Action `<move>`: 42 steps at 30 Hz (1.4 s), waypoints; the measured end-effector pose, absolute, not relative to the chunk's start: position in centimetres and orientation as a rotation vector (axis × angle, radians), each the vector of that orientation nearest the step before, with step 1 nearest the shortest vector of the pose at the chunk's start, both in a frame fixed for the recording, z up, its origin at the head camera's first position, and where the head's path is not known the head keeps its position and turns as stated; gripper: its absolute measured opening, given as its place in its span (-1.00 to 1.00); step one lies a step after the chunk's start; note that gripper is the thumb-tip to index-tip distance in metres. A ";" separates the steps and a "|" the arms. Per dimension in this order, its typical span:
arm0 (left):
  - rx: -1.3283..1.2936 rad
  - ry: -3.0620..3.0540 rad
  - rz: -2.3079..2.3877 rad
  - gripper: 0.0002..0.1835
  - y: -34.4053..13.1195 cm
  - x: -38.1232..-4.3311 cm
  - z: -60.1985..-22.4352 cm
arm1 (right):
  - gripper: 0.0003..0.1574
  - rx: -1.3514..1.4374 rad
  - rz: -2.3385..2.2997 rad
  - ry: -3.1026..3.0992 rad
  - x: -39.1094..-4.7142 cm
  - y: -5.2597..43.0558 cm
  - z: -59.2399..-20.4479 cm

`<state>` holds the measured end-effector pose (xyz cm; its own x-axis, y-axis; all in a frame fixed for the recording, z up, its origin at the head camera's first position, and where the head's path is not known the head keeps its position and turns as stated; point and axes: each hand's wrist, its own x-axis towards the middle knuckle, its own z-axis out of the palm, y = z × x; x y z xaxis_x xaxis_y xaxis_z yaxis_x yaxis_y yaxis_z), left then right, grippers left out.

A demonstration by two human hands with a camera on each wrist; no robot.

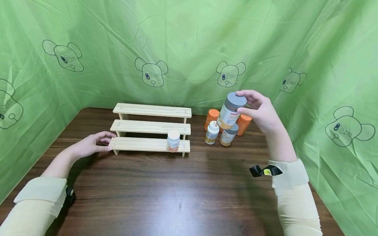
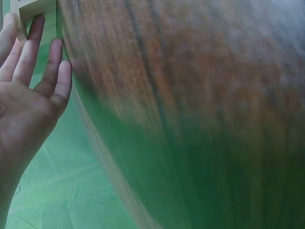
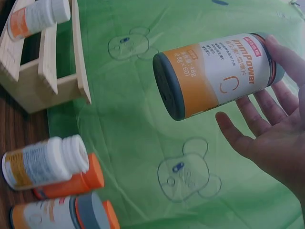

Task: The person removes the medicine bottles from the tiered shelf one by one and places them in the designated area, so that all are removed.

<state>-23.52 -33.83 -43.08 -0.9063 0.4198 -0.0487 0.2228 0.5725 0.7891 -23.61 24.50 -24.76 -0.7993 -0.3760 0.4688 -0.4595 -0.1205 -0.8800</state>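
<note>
My right hand (image 1: 260, 109) grips a pill bottle (image 1: 228, 114) by its grey lid, holding it above the other bottles. In the right wrist view, the bottle's orange and white label (image 3: 214, 76) faces the camera and its dark base points left. My left hand (image 1: 90, 144) is at the left end of a three-step wooden display rack (image 1: 150, 127), thumb in front of the lowest step and fingers behind it, pinching its end. A small white-capped bottle (image 1: 173, 141) stands upright on the right part of that lowest step.
Right of the rack, a white bottle (image 1: 211, 132), a grey-lidded bottle (image 1: 228, 136) and orange bottles (image 1: 243, 125) stand close together on the dark wooden table (image 1: 165, 186). A green curtain (image 1: 189, 42) with bear-head drawings hangs behind and at both sides.
</note>
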 end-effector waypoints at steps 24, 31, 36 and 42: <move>0.526 2.557 1.241 -0.43 -33.8 -23.6 -42.9 | -0.36 0.756 2.174 -1.952 -24.2 32.1 -30.3; 0.522 2.559 1.244 -0.42 -33.9 -23.6 -42.9 | -0.37 0.610 2.167 -1.986 -24.8 33.6 -32.4; 0.518 2.569 1.228 -0.41 -34.0 -23.6 -42.9 | -0.37 0.511 2.155 -2.038 -25.3 34.5 -34.0; 0.535 2.569 1.236 -0.43 -34.0 -23.7 -43.0 | -0.38 0.437 2.160 -2.056 -25.8 35.3 -35.8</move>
